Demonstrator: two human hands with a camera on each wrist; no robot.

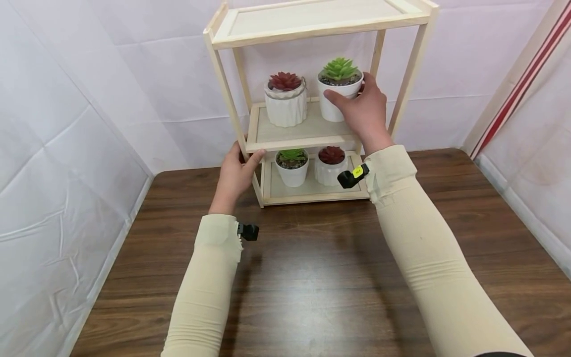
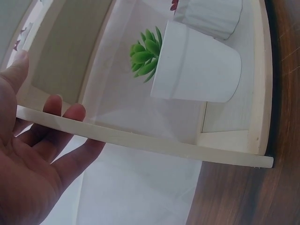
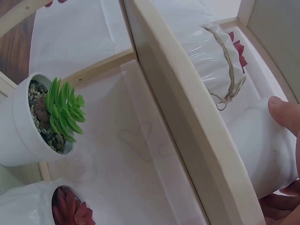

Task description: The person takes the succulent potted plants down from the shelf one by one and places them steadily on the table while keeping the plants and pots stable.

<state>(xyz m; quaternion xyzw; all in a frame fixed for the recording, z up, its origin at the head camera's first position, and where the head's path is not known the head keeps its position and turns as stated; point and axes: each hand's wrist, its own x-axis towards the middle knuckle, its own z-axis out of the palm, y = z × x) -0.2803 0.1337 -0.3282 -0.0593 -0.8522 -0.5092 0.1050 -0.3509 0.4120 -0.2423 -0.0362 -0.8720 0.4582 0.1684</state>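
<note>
A pale wooden three-tier shelf (image 1: 321, 32) stands near the back of the table. On its middle tier, my right hand (image 1: 368, 111) grips a white pot with a green succulent (image 1: 331, 101), thumb across the front and fingers round the far side. Whether the pot's base touches the tier I cannot tell. Left of it stands a ridged white pot with a red succulent (image 1: 285, 106), tied with twine. My left hand (image 1: 235, 173) holds the shelf's left post (image 2: 140, 139), some fingers passing behind it. In the right wrist view, only part of my right hand (image 3: 288, 117) shows.
The bottom tier bears a smooth white pot with a green succulent (image 1: 293, 174) and a ridged white pot with a red succulent (image 1: 330, 173). Brown wood table (image 1: 303, 277) extends in front. White cloth walls (image 1: 67, 148) stand close behind and at the sides.
</note>
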